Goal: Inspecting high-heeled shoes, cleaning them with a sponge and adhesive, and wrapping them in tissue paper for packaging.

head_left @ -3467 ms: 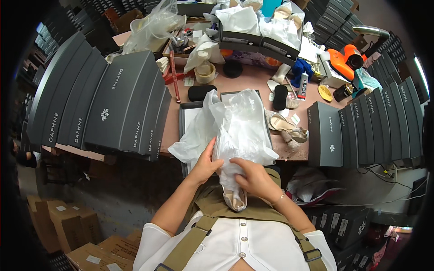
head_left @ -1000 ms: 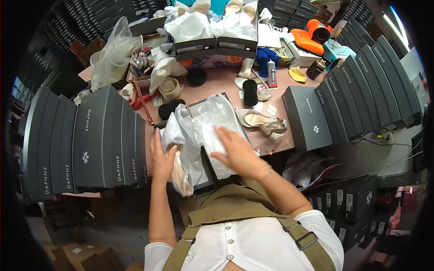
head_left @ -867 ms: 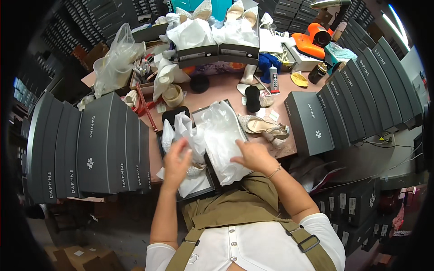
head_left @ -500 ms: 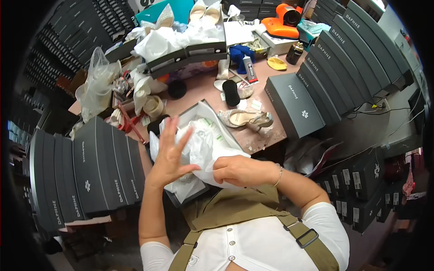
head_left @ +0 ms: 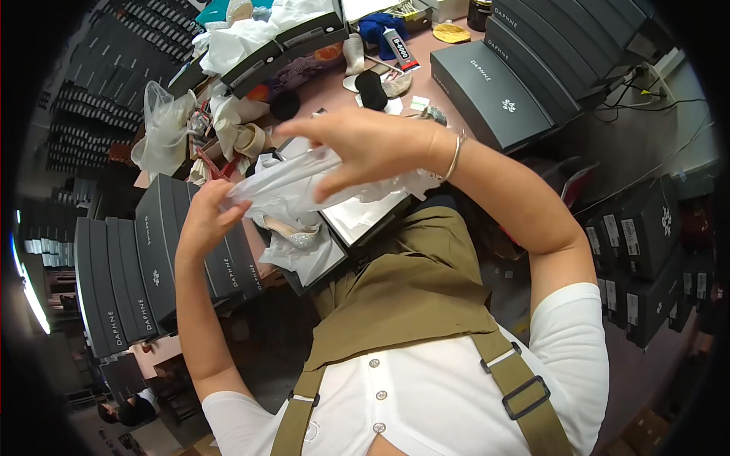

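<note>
My left hand (head_left: 207, 219) is closed on one end of a thin, see-through white wrapping sheet (head_left: 281, 181), pulled out sideways over an open shoe box (head_left: 351, 254). My right hand (head_left: 372, 148) is above the sheet's other part, thumb and fingers spread apart. Beneath lies a glittery silver shoe (head_left: 298, 234) on white tissue paper (head_left: 300, 262) inside the box, its front part covered by the sheet. The right half of the box shows bare white lining. Behind my right wrist, a bit of another glittery shoe (head_left: 433, 115) shows on the table; my hand hides most of it.
Grey shoe boxes stand in a row at the left (head_left: 163, 251) and in stacks at the right (head_left: 494, 91). On the pink table (head_left: 323, 95) are a glue tube (head_left: 401, 50), a black oval pad (head_left: 372, 90), a blue cloth (head_left: 382, 30) and a yellow sponge (head_left: 451, 33). A clear plastic bag (head_left: 163, 125) lies at left.
My left hand, spread before, has moved left and closed on the sheet. My right hand has risen and its fingers have opened. The sheet is stretched out, uncovering the silver shoe. The view has shifted.
</note>
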The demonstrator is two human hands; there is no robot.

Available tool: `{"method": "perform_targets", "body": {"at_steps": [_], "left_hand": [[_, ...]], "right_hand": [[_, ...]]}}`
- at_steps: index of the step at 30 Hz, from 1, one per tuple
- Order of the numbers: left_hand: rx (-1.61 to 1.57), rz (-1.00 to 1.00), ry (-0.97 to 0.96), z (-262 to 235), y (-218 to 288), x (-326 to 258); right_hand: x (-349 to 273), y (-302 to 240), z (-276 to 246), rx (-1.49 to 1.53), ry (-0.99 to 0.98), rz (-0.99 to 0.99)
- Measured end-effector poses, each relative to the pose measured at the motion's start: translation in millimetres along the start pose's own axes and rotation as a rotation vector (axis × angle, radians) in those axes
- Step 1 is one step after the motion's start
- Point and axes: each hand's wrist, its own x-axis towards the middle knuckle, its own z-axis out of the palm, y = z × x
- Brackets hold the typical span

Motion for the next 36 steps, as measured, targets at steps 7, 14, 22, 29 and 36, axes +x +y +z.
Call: {"method": "perform_targets", "body": {"at_steps": [7, 14, 22, 29, 36], "left_hand": [[-1.223, -0.311, 0.095, 51.1, -18.9, -45.9], [-0.514, -0.455, -0.375, 134.1, -46.9, -82.3], [-1.616, -0.635, 0.585, 175.4, -48.5, -95.0], [-1.221, -0.562, -0.154, 154.8, -61.1, -115.5], [-1.949, -0.620, 0.526, 161.2, -76.3, -104.9]], "right_hand": [[-88.0, 59.5, -3.9, -0.161, 0.142, 0.205], [-130.3, 94.9, 25.7, 0.670, 0.460, 0.984], [-134.1, 104.7, 28.5, 0.104, 0.171, 0.886], [-129.4, 98.8, 37.2, 0.860, 0.628, 1.016], [-125.8, 80.5, 18.9, 0.708, 0.456, 0.941]]}}
